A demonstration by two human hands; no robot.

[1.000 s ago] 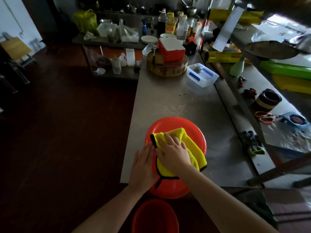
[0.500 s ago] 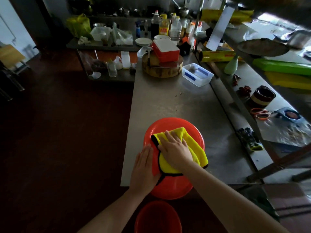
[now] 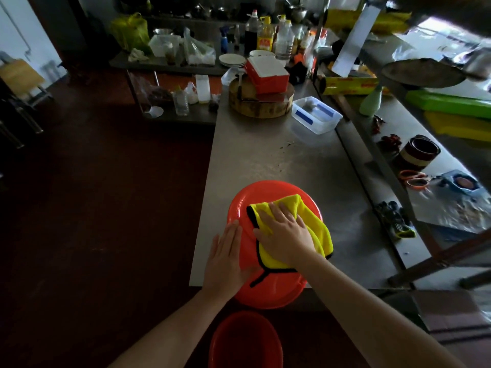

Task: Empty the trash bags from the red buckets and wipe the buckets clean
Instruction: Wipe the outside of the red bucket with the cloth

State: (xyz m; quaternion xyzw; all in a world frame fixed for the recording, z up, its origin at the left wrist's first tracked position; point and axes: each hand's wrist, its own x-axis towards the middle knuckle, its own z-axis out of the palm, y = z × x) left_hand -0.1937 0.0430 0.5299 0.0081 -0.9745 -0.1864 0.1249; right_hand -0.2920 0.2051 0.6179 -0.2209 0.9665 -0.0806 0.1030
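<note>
A red bucket [image 3: 268, 197] lies upside down at the near edge of the steel table [image 3: 265, 155], its base facing up. A yellow cloth [image 3: 313, 224] with black trim is spread over that base. My right hand [image 3: 284, 232] presses flat on the cloth, fingers straight. My left hand [image 3: 225, 258] rests flat against the bucket's left side. A second red bucket [image 3: 244, 341] stands on the floor below the table edge, between my forearms.
Further along the table stand a round wooden chopping block [image 3: 261, 106] with a red box [image 3: 267, 73] on it and a clear plastic tub [image 3: 316, 115]. Bottles and plates crowd the far shelf. Right of the table runs a lower shelf with a dark bowl [image 3: 419, 152] and gloves [image 3: 396, 219]. Dark floor lies left.
My right hand has slid the yellow cloth slightly to the right and away across the bucket's base. My left hand stays against the bucket's side.
</note>
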